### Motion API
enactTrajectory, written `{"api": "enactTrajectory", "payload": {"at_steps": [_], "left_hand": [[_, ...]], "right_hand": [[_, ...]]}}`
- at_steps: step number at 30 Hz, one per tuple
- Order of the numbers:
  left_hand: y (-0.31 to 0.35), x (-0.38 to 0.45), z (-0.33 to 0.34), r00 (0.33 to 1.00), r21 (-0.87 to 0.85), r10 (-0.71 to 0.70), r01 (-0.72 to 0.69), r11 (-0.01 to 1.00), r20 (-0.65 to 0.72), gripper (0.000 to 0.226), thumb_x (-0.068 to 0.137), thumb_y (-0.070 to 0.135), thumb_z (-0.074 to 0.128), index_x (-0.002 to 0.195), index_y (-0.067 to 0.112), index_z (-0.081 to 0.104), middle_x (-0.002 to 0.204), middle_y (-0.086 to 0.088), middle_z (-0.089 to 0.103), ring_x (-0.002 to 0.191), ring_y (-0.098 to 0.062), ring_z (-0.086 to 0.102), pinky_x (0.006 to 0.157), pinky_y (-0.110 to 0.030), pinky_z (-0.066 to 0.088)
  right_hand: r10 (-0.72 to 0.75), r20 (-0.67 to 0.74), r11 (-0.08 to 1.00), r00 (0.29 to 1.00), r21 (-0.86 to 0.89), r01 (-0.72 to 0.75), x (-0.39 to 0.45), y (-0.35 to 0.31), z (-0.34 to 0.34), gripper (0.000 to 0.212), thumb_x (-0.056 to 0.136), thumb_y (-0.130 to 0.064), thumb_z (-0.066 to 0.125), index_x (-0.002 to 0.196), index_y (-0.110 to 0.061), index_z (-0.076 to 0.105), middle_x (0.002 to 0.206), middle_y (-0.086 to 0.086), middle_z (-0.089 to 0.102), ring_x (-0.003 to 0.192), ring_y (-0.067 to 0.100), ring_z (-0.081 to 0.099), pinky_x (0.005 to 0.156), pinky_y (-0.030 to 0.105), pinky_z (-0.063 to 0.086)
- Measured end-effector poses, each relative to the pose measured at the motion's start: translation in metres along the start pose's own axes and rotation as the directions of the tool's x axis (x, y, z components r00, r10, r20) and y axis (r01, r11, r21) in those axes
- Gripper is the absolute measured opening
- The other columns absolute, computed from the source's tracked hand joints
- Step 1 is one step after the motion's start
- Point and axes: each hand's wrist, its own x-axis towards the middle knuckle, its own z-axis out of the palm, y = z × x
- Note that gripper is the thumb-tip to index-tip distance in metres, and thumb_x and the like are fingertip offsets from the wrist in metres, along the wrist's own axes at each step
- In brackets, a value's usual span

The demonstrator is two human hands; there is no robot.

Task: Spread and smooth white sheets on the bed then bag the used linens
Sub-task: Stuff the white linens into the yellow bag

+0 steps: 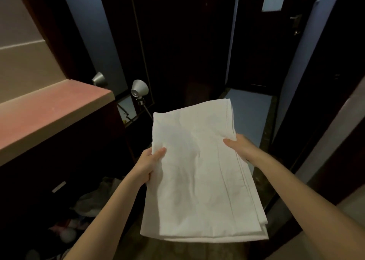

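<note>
Squarely between left grip (150,164) and right grip (240,148), folded sheet (199,172)

A folded white sheet (199,172) fills the lower centre of the frame, held flat between both hands. The left hand (150,165) grips its left edge, thumb on top; the right hand (240,147) grips the right edge likewise. At left stands a reddish-topped desk (45,113), with a silver lamp (139,90) just beyond it. A dark door (276,42) shows at upper right.
</note>
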Motion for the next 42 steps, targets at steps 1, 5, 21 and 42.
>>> {"api": "enactTrajectory", "payload": {"at_steps": [1,5,21,42], "left_hand": [[0.007,0.02,0.001,1.0,0.005,-0.007,0.007,1.0,0.013,0.018,0.098,0.017,0.055,0.11,0.005,0.063,0.092,-0.006,0.07,0.081,-0.021,0.068,0.068,-0.032,0.054],[0.036,0.097,0.008,0.999,0.044,-0.005,0.003,0.999,0.052,0.019,0.098,0.017,0.055,0.109,0.004,0.062,0.098,-0.01,0.069,0.085,-0.024,0.066,0.073,-0.035,0.053],[0.043,0.362,0.075,0.998,0.035,-0.058,0.057,0.998,0.033,0.027,0.097,0.013,0.057,0.118,-0.003,0.061,0.111,-0.018,0.067,0.099,-0.031,0.064,0.092,-0.043,0.049],[-0.25,0.59,0.153,0.819,-0.057,-0.568,0.572,0.818,0.082,0.025,0.092,0.018,0.064,0.114,0.007,0.066,0.104,-0.011,0.073,0.091,-0.026,0.072,0.082,-0.039,0.058]], "right_hand": [[0.008,-0.015,1.0,1.0,0.006,-0.008,0.015,-0.005,-0.002,0.044,0.101,-0.024,0.046,0.143,-0.009,0.042,0.138,0.008,0.052,0.126,0.027,0.05,0.105,0.037,0.04],[0.01,-0.075,0.999,0.997,0.044,-0.006,0.073,-0.02,-0.01,0.044,0.101,-0.024,0.048,0.141,-0.008,0.044,0.137,0.008,0.053,0.123,0.026,0.052,0.107,0.04,0.04],[0.059,-0.064,0.996,0.996,0.066,-0.055,0.339,-0.009,-0.046,0.041,0.101,-0.016,0.048,0.139,-0.002,0.045,0.135,0.012,0.054,0.125,0.026,0.05,0.107,0.034,0.037],[0.377,-0.108,0.925,0.92,-0.008,-0.38,0.585,0.268,0.082,0.036,0.095,-0.012,0.057,0.127,0.004,0.056,0.125,0.019,0.061,0.119,0.033,0.056,0.093,0.025,0.038]]}}
